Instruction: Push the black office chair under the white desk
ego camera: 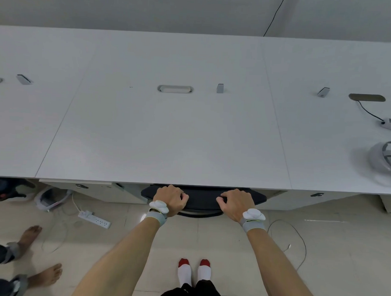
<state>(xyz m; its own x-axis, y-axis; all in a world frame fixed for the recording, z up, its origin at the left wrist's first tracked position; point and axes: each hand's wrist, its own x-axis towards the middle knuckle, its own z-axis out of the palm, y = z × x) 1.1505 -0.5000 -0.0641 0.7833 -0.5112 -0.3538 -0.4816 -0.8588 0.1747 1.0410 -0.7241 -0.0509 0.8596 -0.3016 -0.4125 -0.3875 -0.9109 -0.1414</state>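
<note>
The black office chair [202,200] shows only the top of its backrest, poking out from below the front edge of the white desk [168,135]; its seat and base are hidden under the desk. My left hand [169,200] grips the backrest's top edge left of centre, fingers curled over it. My right hand [237,203] grips the same edge right of centre. Both wrists wear grey bands with white devices.
A white power strip [94,219] and cables lie on the tiled floor at left, and a thin wire [297,237] loops at right. Another person's bare feet [38,253] stand at lower left. On the desk at right lie a grey headset [384,161] and a power strip [390,123].
</note>
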